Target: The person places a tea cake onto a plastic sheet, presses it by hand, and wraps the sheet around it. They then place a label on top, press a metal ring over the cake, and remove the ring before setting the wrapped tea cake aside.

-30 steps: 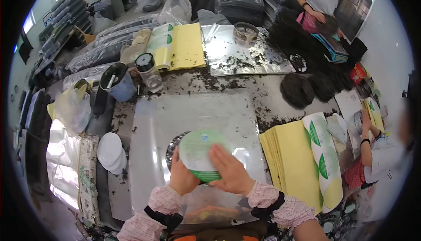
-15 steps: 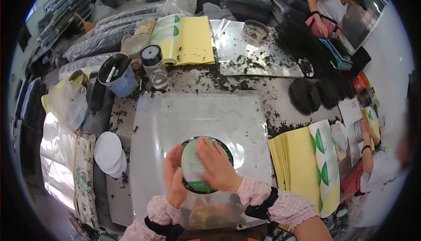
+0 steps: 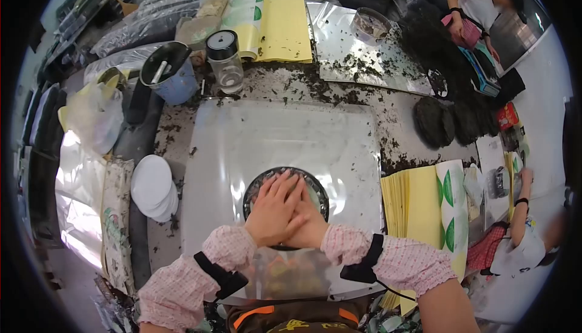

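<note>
A round dark disc (image 3: 323,195) with a shiny black rim lies on the metal sheet (image 3: 279,130) in front of me. Part of a pale green round label (image 3: 313,197) shows on top of it, mostly hidden by my hands. My left hand (image 3: 274,213) rests flat over the label with its fingers stretched forward, partly covering my right hand. Beneath and beside it, my right hand (image 3: 308,224) also lies flat, fingers extended. Neither hand is wrapped round anything.
Left of the sheet are white round discs (image 3: 151,181); a blue bucket (image 3: 177,87) and a clear jar (image 3: 229,78) stand behind. Yellow sheets (image 3: 418,203) lie right, near dark round cakes (image 3: 433,122). Dark flakes litter the table. Two people work at the right.
My hands were apart, with the green label showing between them. Now they overlap flat on top of the disc and cover most of the label. The view has shifted slightly.
</note>
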Action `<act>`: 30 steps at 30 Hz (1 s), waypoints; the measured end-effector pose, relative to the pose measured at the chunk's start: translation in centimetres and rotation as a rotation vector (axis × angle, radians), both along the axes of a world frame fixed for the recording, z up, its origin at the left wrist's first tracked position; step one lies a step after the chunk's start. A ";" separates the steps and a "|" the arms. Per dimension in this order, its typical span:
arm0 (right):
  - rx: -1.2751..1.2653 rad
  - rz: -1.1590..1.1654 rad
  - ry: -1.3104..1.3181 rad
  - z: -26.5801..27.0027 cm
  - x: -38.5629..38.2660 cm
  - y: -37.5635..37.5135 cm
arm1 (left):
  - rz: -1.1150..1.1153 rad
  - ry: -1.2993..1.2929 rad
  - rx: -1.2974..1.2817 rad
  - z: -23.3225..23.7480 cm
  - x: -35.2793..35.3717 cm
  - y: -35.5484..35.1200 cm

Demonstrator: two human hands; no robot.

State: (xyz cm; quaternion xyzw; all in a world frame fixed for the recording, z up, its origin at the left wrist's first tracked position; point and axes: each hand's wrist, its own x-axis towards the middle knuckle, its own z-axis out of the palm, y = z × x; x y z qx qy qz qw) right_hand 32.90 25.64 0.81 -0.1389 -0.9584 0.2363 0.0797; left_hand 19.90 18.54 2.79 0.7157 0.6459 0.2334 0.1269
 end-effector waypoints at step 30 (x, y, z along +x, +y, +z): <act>-0.285 0.205 0.054 2.0 2.1 -6.7 | 0.737 -0.854 0.092 -4.2 -1.2 -14.8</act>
